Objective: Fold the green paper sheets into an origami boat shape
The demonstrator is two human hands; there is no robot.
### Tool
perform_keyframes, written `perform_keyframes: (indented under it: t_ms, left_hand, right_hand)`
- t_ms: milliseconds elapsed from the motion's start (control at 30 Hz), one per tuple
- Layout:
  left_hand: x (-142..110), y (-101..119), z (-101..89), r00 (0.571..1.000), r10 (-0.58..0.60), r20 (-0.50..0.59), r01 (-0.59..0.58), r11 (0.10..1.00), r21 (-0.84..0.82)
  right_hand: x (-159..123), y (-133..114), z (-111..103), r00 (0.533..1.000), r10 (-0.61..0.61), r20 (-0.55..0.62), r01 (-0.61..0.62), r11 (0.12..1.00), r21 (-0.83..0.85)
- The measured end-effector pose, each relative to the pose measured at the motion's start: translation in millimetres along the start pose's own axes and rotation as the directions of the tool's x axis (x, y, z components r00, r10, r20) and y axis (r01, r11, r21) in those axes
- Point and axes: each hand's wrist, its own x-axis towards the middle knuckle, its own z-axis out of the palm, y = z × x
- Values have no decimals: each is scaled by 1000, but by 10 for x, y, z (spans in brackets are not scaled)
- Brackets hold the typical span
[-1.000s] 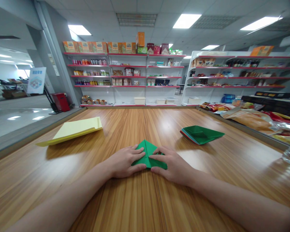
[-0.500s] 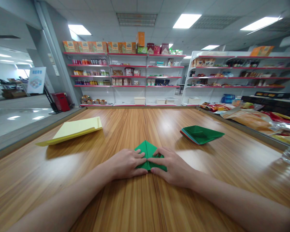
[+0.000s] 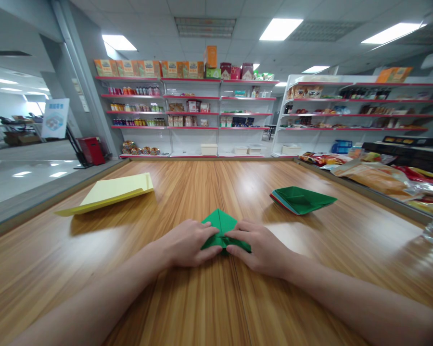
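Fingers of the left hand [image 3: 193, 242] have bent and pulled in since a second ago, when they lay flatter and more spread out. Now both hands are low on the table [image 3: 209, 182], just in front of the body, with the arms reaching in from each side. The left hand and the right hand [image 3: 261, 245] both hold the green paper [image 3: 219, 220] — fingers on top, thumbs at the near edge. The two thumbs point at each other, with a small gap between them. The backs of the hands face up, and the knuckles are bent.

The green paper sits on the table between the hands. It has a point at the far end, a straight line down the middle and a little fold popping up near the fingertips. The table is smooth, shiny wood with brown stripes. Yellow sheets [image 3: 117, 190] lie far left — thin, with a bent edge. Folded papers [image 3: 303, 199], green on top, sit far right.
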Motion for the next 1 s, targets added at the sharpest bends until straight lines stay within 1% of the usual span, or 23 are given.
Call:
perform_keyframes:
  t_ms: [67,167,300,500,633,733,867,1000]
  left_hand:
    - [0,7,-8,999,-35,23,34,998,46]
    - [6,18,-23,998,-40,42,37,996,81]
    - [17,34,-53,998,-52,26,50,995,92]
    - [18,48,-88,999,-18,42,11,988,154]
    - [23,55,-84,999,-3,49,-5,986,166]
    - [29,83,-85,998,11,54,-18,990,137]
    - [32,113,-99,998,37,56,-39,999,29]
    - [30,103,-106,998,23,55,-22,1000,-9]
  right_hand:
    - [3,7,9,1000,18,-12,-18,1000,-5]
    - [10,4,14,1000,22,-15,-23,1000,-16]
    - [14,-6,14,1000,11,-20,-12,1000,-18]
    - [-1,33,41,999,1,-43,-3,999,-44]
    - [-13,64,56,998,-22,-59,19,999,-49]
    - [-18,65,61,996,-40,-77,36,998,-58]
    - [-19,49,64,995,-46,-84,41,997,-67]
    - [-15,29,52,996,-54,-72,49,997,-63]
